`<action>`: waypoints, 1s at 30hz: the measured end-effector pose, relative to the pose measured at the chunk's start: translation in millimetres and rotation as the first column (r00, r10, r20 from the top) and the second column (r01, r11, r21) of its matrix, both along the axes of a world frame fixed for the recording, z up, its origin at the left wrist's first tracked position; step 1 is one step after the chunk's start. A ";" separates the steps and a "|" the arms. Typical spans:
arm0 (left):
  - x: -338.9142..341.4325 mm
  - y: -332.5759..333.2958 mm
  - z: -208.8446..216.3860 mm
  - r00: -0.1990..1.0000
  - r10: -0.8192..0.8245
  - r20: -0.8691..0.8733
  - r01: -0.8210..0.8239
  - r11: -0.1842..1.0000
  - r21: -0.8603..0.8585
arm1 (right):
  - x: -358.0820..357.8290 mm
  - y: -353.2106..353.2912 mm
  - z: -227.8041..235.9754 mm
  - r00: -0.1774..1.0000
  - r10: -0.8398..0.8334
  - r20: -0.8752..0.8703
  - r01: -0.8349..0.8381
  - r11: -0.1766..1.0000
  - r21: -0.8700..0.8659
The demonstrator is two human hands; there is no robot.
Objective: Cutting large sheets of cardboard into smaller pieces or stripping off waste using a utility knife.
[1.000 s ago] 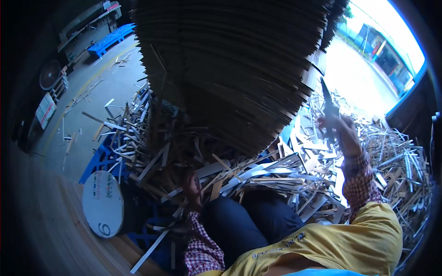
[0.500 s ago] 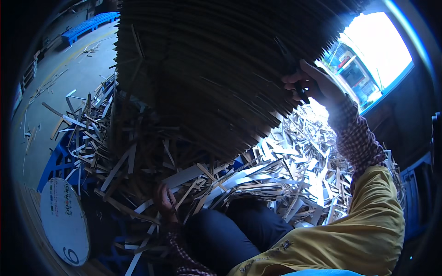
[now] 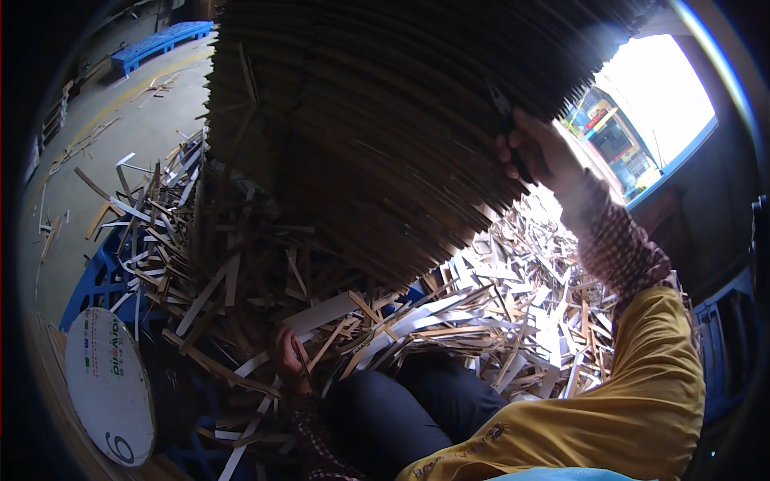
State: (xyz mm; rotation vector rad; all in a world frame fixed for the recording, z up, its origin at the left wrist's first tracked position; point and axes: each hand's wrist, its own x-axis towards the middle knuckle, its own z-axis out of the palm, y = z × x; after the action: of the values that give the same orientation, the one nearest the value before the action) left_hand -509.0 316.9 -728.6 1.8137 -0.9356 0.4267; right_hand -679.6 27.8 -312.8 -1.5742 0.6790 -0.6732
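My right hand (image 3: 531,148) is raised at the upper right, its fingers wrapped round dark-handled pliers (image 3: 499,99). The jaws point up and away, against the ragged edges of a large dark stack of cardboard sheets (image 3: 377,120). The shade on the stack hides whether the jaws grip anything. Low and left of my knees, my left hand (image 3: 287,354) has its fingers curled, with a thin dark piece showing beside them that I cannot name. A pale flat cardboard strip (image 3: 322,312) lies just beyond that hand.
Loose cardboard strips (image 3: 497,301) are heaped below and around the stack, partly over blue plastic pallets (image 3: 100,276). A drum-like object with a round white top (image 3: 110,385) stands at the lower left. A blue platform (image 3: 164,42) is far left; a bright opening (image 3: 658,104) is right.
My right hand and the pliers have shifted slightly downward along the stack's edge. The left hand has barely moved. The picture is a little brighter and less blue.
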 end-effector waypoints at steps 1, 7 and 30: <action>-2.0 3.8 -3.0 1.000 0.005 -0.008 -0.005 1.000 -0.001 | 3.6 8.2 -8.1 0.997 -0.015 0.079 0.016 1.000 -0.012; -3.0 -1.6 2.4 1.000 0.021 -0.008 -0.021 1.000 -0.017 | -105.2 47.5 -164.9 0.982 -0.092 0.166 0.061 0.980 0.188; 1.6 -5.5 13.4 0.971 -0.059 0.230 0.069 0.997 -0.032 | -147.4 8.4 -48.1 0.988 -0.139 0.061 0.143 0.988 -0.055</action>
State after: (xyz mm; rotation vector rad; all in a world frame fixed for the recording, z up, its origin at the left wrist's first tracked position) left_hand -507.4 311.3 -715.3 1.7175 -1.1328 0.6198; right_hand -827.1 36.2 -360.9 -1.5649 0.7385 -0.8467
